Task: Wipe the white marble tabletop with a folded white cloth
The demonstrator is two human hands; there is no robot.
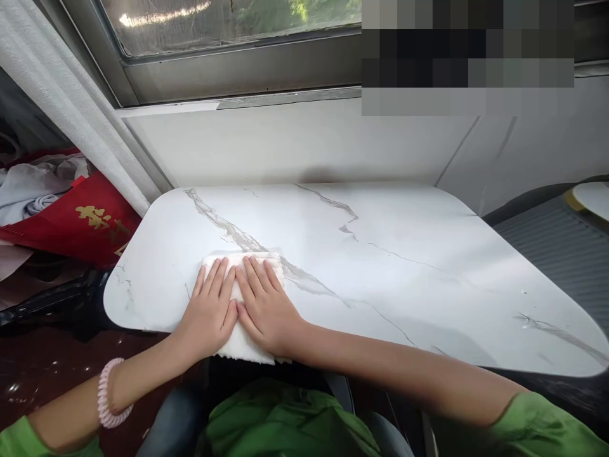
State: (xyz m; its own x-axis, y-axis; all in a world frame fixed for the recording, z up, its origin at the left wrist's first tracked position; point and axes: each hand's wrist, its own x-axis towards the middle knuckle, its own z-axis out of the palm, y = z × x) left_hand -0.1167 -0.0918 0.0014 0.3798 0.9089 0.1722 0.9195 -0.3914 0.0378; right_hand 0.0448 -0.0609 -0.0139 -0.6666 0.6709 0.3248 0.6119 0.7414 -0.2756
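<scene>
A white cloth or paper towel (242,349) lies flat on the white marble-patterned table (380,254), with its lower edge hanging at the table's front. My left hand (209,314) rests palm down on its left half, fingers stretched out and pointing away from me. Beside it my right hand (269,311) presses flat on the other half, fingers also extended. The two thumbs and index fingers nearly meet in the middle. A pink coiled band (110,392) is around my left wrist.
Behind the table stands a pale wall (285,143) below a window (238,25). At the left hang a white curtain (71,95) and a red bag (95,216) with cloth in it. A grey ribbed surface (547,235) is at the right. Part of the upper right is blurred out.
</scene>
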